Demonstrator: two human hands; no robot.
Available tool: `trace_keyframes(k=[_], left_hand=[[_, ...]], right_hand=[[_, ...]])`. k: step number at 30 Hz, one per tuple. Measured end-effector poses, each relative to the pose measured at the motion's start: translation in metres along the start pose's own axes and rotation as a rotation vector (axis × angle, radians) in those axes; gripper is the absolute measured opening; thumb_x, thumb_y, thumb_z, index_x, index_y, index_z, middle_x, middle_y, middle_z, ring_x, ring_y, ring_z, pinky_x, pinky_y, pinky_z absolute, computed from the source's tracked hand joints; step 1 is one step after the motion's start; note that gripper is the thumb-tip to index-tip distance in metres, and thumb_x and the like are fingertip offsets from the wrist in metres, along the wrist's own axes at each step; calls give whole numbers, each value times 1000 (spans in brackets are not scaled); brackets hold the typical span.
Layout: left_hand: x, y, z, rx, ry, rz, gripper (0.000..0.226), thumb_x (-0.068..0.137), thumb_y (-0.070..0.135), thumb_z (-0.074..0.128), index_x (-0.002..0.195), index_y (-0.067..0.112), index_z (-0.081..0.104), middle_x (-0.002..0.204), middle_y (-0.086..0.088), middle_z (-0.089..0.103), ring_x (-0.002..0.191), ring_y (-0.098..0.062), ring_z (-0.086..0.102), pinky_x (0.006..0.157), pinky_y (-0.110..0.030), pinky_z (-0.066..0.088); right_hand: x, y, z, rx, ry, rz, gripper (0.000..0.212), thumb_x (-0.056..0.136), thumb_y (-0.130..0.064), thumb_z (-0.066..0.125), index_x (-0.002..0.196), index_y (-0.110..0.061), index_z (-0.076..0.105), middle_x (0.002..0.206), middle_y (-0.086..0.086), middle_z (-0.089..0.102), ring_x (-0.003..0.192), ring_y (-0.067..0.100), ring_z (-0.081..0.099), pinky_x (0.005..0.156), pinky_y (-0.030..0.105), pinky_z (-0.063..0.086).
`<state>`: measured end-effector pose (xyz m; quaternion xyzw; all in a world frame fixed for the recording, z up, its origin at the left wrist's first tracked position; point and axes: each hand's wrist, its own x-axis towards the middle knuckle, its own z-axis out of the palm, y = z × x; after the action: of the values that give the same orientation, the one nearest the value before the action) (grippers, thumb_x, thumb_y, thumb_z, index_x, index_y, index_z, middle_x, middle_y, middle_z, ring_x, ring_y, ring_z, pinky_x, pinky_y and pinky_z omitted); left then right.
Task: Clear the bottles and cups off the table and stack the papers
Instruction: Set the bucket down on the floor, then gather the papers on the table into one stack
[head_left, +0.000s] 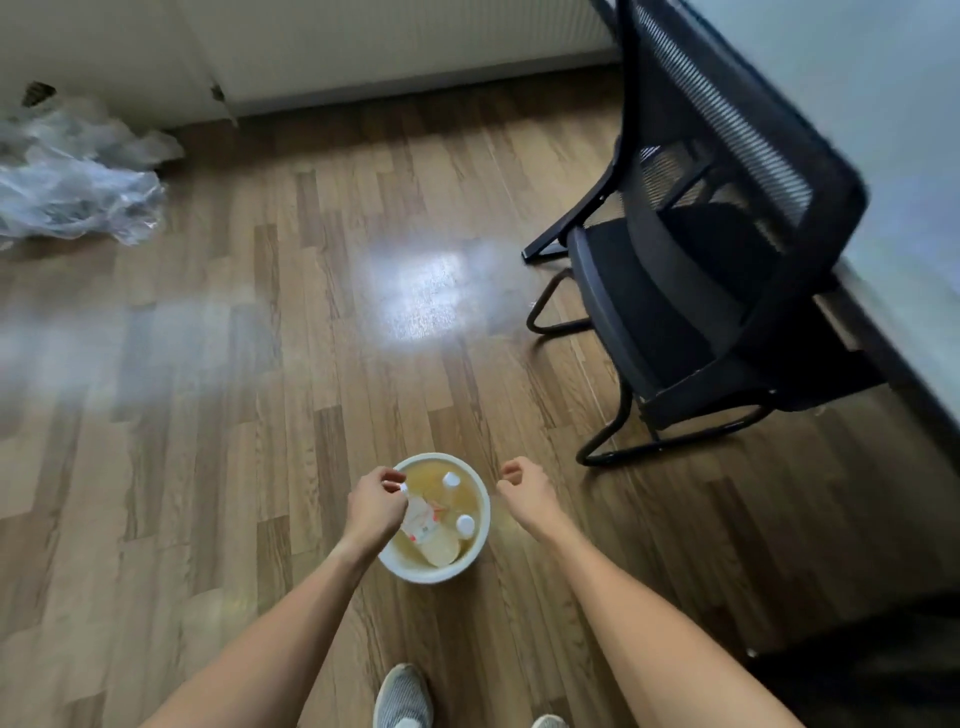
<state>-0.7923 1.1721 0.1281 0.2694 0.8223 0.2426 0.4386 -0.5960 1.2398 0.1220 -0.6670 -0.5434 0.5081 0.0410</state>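
A round white bin (480, 551) stands on the wooden floor in front of my feet. Inside it are clear plastic bottles: two show white caps (451, 480), and a third bottle with a red-and-white label (423, 522) lies slanted across them. My left hand (375, 501) is over the bin's left rim, its fingertips pinched around that labelled bottle's cap end. My right hand (524, 488) hovers just right of the bin, fingers curled loosely, holding nothing. No cups or papers are in view.
A black mesh chair (691, 249) on a sled base stands to the right, beside a pale table edge (909, 291). Crumpled clear plastic wrap (72, 176) lies at the far left by the wall. My grey shoes (402, 696) are at the bottom.
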Motion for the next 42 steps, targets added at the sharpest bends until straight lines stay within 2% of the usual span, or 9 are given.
trace_keyframes(k=[5, 10, 16, 22, 26, 29, 36, 40, 42], left_hand=[[-100, 110, -31, 24, -111, 148, 22, 88, 5, 54, 98, 19, 67, 94, -2, 70, 85, -16, 66, 64, -26, 50], [-193, 202, -56, 6, -140, 256, 28, 82, -1, 50, 85, 21, 68, 87, -10, 72, 67, -19, 63, 56, -27, 46], [-295, 280, -75, 27, -194, 387, 26, 89, -2, 49, 85, 19, 64, 85, -12, 66, 66, -20, 58, 54, -29, 46], [-390, 313, -83, 84, -239, 551, 20, 91, 2, 51, 101, 7, 67, 90, -15, 69, 74, -25, 64, 61, -33, 53], [-450, 307, -77, 109, -310, 620, 17, 88, 2, 56, 100, 7, 67, 88, -16, 70, 72, -26, 65, 61, -35, 53], [-504, 297, -52, 138, -406, 674, 18, 88, 1, 57, 102, 7, 67, 88, -15, 69, 71, -24, 64, 58, -32, 52], [-605, 282, 18, 205, -560, 727, 13, 87, 6, 60, 96, 12, 67, 88, -13, 69, 70, -25, 64, 59, -32, 53], [-666, 279, 70, 266, -667, 749, 17, 88, 0, 55, 101, 6, 65, 85, -13, 62, 59, -22, 57, 40, -20, 44], [-693, 278, 98, 292, -706, 759, 16, 89, -2, 54, 101, 4, 63, 84, -13, 60, 57, -20, 56, 41, -21, 42]], right_hand=[[-101, -57, -89, 33, 73, -84, 25, 92, -21, 54, 115, -16, 62, 110, 5, 67, 100, 22, 64, 89, 39, 55], [-194, -101, -169, 44, 168, -182, 14, 90, -21, 57, 99, -16, 66, 93, 4, 71, 86, 21, 69, 82, 38, 58], [-301, -126, -255, 44, 318, -249, 16, 92, -24, 58, 99, -14, 68, 97, 3, 71, 92, 20, 68, 86, 40, 57], [-395, -118, -307, 55, 419, -239, 15, 91, -26, 58, 96, -15, 67, 90, 5, 72, 84, 23, 71, 83, 41, 59], [-469, -89, -317, 56, 506, -191, 11, 87, -27, 61, 83, -17, 63, 84, 11, 74, 82, 29, 72, 81, 42, 59], [-528, -44, -324, 84, 592, -123, 20, 85, -27, 64, 70, -22, 51, 90, 15, 73, 85, 34, 71, 80, 48, 59], [-629, 52, -351, 146, 665, 15, 11, 88, -22, 62, 91, -14, 54, 103, 15, 70, 96, 33, 69, 84, 45, 58], [-685, 120, -373, 200, 731, 115, 5, 87, -15, 54, 88, -11, 58, 88, 9, 66, 94, 34, 68, 77, 41, 55], [-706, 153, -384, 235, 760, 179, 7, 86, -14, 54, 88, -10, 59, 86, 9, 66, 92, 34, 69, 75, 39, 55]])
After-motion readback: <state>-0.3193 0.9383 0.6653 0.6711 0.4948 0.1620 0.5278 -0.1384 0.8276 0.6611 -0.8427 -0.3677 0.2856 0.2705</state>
